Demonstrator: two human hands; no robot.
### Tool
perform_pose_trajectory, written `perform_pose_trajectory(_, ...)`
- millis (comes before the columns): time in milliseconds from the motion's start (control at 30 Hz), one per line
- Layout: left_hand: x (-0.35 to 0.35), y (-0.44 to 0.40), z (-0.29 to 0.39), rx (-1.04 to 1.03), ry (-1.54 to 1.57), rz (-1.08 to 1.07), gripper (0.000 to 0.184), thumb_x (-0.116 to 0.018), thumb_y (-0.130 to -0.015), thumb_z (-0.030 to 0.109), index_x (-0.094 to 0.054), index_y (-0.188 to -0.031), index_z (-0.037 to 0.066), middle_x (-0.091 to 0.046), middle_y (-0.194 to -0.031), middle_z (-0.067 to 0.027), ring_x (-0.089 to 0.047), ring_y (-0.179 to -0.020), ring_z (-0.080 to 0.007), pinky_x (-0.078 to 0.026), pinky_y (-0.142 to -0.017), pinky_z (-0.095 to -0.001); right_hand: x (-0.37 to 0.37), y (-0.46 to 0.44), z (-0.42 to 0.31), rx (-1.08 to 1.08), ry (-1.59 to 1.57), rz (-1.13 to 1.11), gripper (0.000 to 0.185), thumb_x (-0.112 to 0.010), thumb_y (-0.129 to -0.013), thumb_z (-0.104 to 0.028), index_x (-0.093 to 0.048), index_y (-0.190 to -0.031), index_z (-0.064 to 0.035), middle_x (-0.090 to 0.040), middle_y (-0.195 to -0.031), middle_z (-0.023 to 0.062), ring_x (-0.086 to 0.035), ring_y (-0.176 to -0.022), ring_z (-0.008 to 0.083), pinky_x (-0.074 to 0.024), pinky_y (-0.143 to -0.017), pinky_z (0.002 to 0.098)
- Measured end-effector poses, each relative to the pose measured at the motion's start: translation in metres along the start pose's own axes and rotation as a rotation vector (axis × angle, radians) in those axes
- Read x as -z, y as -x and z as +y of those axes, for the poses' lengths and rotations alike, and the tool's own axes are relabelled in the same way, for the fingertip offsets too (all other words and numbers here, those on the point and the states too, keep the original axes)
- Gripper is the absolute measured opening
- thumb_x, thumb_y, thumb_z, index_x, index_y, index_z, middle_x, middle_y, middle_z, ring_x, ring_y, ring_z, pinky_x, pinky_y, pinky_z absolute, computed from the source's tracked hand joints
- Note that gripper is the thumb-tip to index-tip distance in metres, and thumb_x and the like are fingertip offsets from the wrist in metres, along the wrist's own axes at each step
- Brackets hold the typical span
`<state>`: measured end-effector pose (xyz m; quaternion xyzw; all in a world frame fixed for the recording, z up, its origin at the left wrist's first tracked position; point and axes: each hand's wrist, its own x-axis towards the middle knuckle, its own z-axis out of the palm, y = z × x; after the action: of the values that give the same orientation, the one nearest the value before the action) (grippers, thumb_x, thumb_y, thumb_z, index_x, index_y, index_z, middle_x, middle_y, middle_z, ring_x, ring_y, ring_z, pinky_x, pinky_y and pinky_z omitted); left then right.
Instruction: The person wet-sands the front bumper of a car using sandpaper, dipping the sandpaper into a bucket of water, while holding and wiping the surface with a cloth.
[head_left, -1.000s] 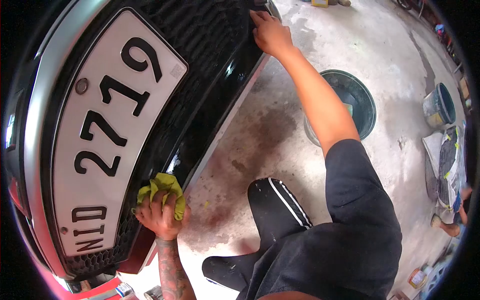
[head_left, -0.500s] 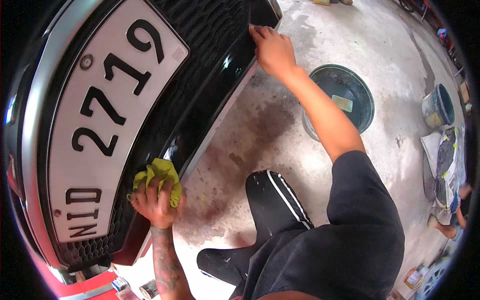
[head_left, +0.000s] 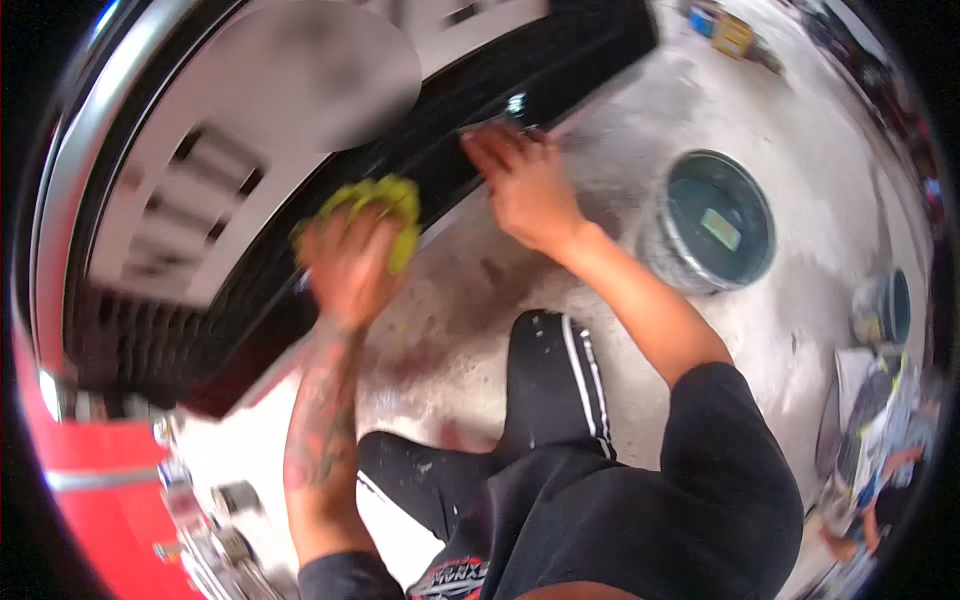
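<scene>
Cloth (head_left: 402, 215), one, yellow-green: bunched under the fingers of the left hand, against the black trim (head_left: 435, 178) below the plate (head_left: 225, 235). Long axis: none I can make out.

Left hand (head_left: 350, 255): grip closed over the cloth, fingers pointing up the view. The cloth shows beyond the fingertips and on their right side.

Right hand (head_left: 520, 190): fingers stretched out, tips at the lower edge of the trim, apparently touching; I see nothing held. Blur hides the thumb.

Governing relation: the trim's long axis climbs from lower left to upper right, and both hands lie along it. From the cloth, my right hand is up-slope, near but apart; the left is the nearer, being on it.

Bucket (head_left: 672, 262), one: on the floor (head_left: 800, 190), to the right of the right hand, with a pale block (head_left: 720, 229) inside.

Second bucket (head_left: 870, 310), one: farther right, well apart from both hands.

Red panel (head_left: 95, 450), one: lower left.

Plate lettering: blurred, partly out of my view.
</scene>
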<state>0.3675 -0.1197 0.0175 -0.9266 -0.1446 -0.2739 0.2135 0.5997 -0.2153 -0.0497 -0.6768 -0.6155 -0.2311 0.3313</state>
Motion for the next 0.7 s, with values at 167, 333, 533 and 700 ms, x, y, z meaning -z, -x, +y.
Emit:
perform_pose_trajectory(167,-0.01,0.014,-0.028,-0.007,-0.01,-0.034,0.023,-0.071,-0.073,0.024,-0.066,-0.095,0.019,-0.066,-0.1,-0.0015,-0.06,-0.096,-0.0239,-0.045,-0.084,-0.0457,-0.039,-0.003,-0.078,0.089,-0.105,-0.099,0.061,-0.063,-0.082,-0.013,-0.054,-0.142,-0.0117,-0.053,-0.142,0.0046,-0.046,-0.137,0.0249,-0.0327,-0.111,0.0557)
perform_pose_trajectory(333,0.016,0.087,-0.063,0.015,-0.081,-0.005,0.024,-0.074,-0.069,0.025,-0.064,-0.09,0.019,-0.065,-0.095,-0.003,-0.06,-0.089,-0.024,-0.045,-0.077,-0.0435,-0.064,0.015,-0.142,0.098,-0.133,-0.035,0.064,-0.066,-0.08,-0.014,-0.053,-0.142,-0.0127,-0.052,-0.142,0.0035,-0.046,-0.134,0.0257,-0.0332,-0.108,0.0532)
perform_pose_trajectory(533,0.105,0.225,-0.135,0.212,-0.219,0.053,0.034,-0.083,-0.063,0.022,-0.065,-0.092,0.017,-0.065,-0.097,-0.0047,-0.061,-0.094,-0.0292,-0.045,-0.079,-0.0439,-0.069,0.017,-0.282,0.097,-0.116,-0.034,0.07,-0.069,-0.078,-0.02,-0.049,-0.145,-0.0136,-0.048,-0.145,0.003,-0.042,-0.135,0.0265,-0.0311,-0.108,0.0537)
perform_pose_trajectory(700,0.159,0.333,-0.181,0.285,-0.224,0.081,0.038,-0.083,-0.063,0.022,-0.066,-0.096,0.015,-0.065,-0.099,-0.005,-0.061,-0.098,-0.0289,-0.044,-0.084,-0.0442,-0.082,0.017,-0.389,0.071,-0.155,-0.073,0.069,-0.067,-0.079,-0.023,-0.049,-0.145,-0.0096,-0.042,-0.153,0.0046,-0.039,-0.139,0.0273,-0.0291,-0.107,0.056)
